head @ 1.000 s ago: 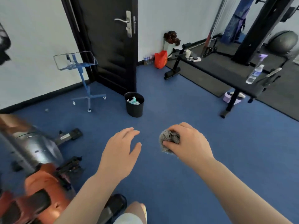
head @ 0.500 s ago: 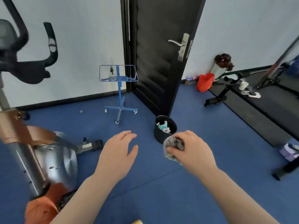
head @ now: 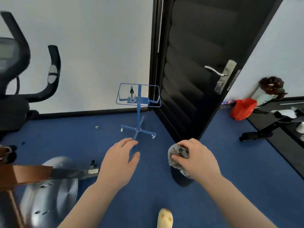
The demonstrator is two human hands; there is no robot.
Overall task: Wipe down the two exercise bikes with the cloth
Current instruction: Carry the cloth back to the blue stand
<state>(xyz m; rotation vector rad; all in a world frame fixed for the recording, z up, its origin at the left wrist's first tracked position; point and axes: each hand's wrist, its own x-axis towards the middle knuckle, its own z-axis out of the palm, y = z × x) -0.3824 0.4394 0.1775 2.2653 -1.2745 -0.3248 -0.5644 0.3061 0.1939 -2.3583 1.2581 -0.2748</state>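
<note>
Right hand [head: 197, 160] clutching grey cloth [head: 176, 155], no legible writing

Cloth [head: 176, 157] grey, fuzzy, matt. Bike housing [head: 49, 198] silver, glossy, smooth. Door [head: 202, 63] black, glossy; handle [head: 215, 71] shiny metal. Floor [head: 238, 170] blue, matt.

View swung left; bike handlebars [head: 24, 66] now loom larger.

Two hands [head: 119, 163] [head: 197, 160], one cloth [head: 178, 155], two bikes [head: 47, 199] [head: 14, 89]
</note>
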